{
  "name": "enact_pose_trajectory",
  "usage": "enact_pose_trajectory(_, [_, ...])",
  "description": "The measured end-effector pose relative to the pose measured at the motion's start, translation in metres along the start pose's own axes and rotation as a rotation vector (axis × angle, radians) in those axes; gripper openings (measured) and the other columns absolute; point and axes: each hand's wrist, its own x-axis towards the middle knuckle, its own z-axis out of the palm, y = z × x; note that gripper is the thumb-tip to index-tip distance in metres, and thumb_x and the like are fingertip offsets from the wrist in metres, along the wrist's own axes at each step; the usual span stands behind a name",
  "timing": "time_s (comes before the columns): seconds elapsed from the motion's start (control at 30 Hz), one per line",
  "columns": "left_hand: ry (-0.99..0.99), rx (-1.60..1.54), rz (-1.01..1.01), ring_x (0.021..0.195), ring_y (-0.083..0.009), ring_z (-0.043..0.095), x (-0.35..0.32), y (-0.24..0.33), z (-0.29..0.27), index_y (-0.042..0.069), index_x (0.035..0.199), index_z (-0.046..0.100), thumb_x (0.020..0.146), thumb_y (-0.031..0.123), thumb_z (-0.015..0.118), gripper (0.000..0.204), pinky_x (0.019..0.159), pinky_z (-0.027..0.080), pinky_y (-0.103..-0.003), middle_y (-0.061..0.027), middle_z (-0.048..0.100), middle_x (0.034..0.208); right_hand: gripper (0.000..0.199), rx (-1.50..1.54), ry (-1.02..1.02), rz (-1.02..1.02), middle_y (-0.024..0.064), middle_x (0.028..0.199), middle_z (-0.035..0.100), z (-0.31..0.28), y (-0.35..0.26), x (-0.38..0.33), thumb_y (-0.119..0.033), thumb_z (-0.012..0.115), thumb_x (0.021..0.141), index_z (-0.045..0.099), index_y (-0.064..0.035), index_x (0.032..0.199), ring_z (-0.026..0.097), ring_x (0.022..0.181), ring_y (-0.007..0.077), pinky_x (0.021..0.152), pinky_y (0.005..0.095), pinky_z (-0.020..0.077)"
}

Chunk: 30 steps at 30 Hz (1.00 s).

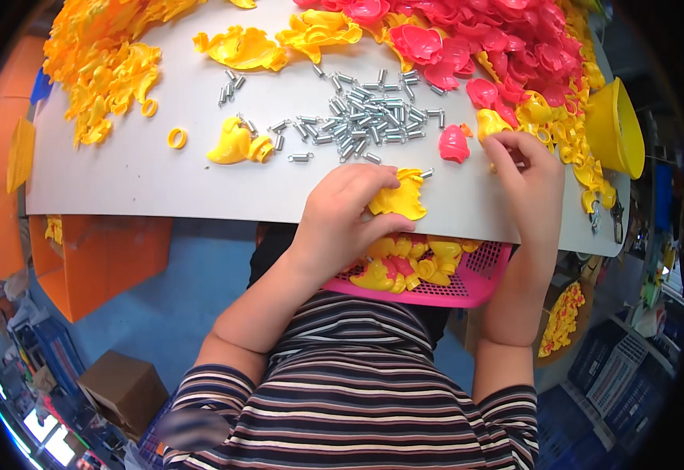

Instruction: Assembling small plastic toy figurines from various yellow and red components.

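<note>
My left hand [350,200] grips a yellow molded plastic shell [404,196] between thumb and fingers, just above the table's near edge. A small metal spring [426,173] shows at the shell's upper right edge. Farther right, the curled fingers of my right hand [531,168] pinch at a rounded yellow plastic piece [492,123] beside the pile; its lower part is hidden by the fingertips. Left of that hand lies a pink plastic shell [454,144]. Many loose springs [365,113] are heaped in the middle of the table.
Yellow shells [107,63] pile at the far left and pink shells [506,39] at the far right. A yellow bird-like part [236,145] and a ring [176,139] lie left. A pink basket [475,291] of parts sits below the table edge. A yellow container [620,129] stands right, an orange bin [99,258] left.
</note>
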Motion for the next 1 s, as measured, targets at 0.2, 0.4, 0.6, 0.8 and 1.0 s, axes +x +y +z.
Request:
enact_pose_trajectory(0.2, [0.089,0.102,0.104,0.096,-0.029,0.065,-0.005,-0.006,-0.007,0.002,0.107,0.065,0.064,0.018,0.087,0.051,0.082,0.054,-0.035,-0.0136,0.066,0.11,0.015,-0.129,-0.065,-0.304,0.01,0.083,0.068,0.025,-0.028,0.046,-0.009,0.071,0.084,0.068,0.003,0.094,0.063,0.07,0.0168,0.063,0.0276,0.0484])
enact_pose_trajectory(0.4, [0.106,0.06,0.16,0.094,-0.0296,0.065,-0.006,-0.01,-0.004,0.002,0.108,0.065,0.065,0.016,0.086,0.049,0.081,0.054,-0.036,-0.0141,0.066,0.105,0.013,-0.211,-0.077,-0.738,0.0127,0.086,0.067,0.059,-0.056,0.107,-0.008,0.07,0.083,0.068,0.0004,0.093,0.066,0.075,0.0232,0.067,0.03,0.0505])
enact_pose_trajectory(0.6, [0.108,0.057,0.212,0.091,-0.0305,0.065,-0.007,-0.011,-0.006,0.003,0.111,0.064,0.07,0.016,0.083,0.046,0.08,0.054,-0.037,-0.0138,0.067,0.101,0.013,-0.284,-0.073,-0.895,0.0156,0.087,0.068,0.112,-0.114,0.183,-0.011,0.069,0.082,0.071,-0.0029,0.092,0.067,0.081,0.027,0.073,0.0359,0.0515])
enact_pose_trajectory(0.8, [0.087,0.011,0.211,0.092,-0.031,0.064,-0.006,-0.01,-0.003,0.003,0.115,0.062,0.074,0.013,0.08,0.046,0.081,0.054,-0.038,-0.0136,0.066,0.102,0.015,-0.333,-0.094,-0.849,0.0199,0.086,0.068,0.161,-0.12,0.251,-0.017,0.069,0.08,0.071,-0.0041,0.088,0.067,0.085,0.034,0.077,0.0419,0.0528])
enact_pose_trajectory(1.0, [0.094,-0.001,0.181,0.093,-0.0311,0.064,-0.009,-0.015,-0.006,0.003,0.118,0.06,0.075,0.012,0.079,0.048,0.081,0.053,-0.038,-0.0139,0.065,0.103,0.031,-0.313,-0.123,-0.28,0.0219,0.092,0.069,0.19,-0.17,0.226,-0.02,0.066,0.084,0.063,0.0018,0.105,0.067,0.092,0.0345,0.083,0.0416,0.0529])
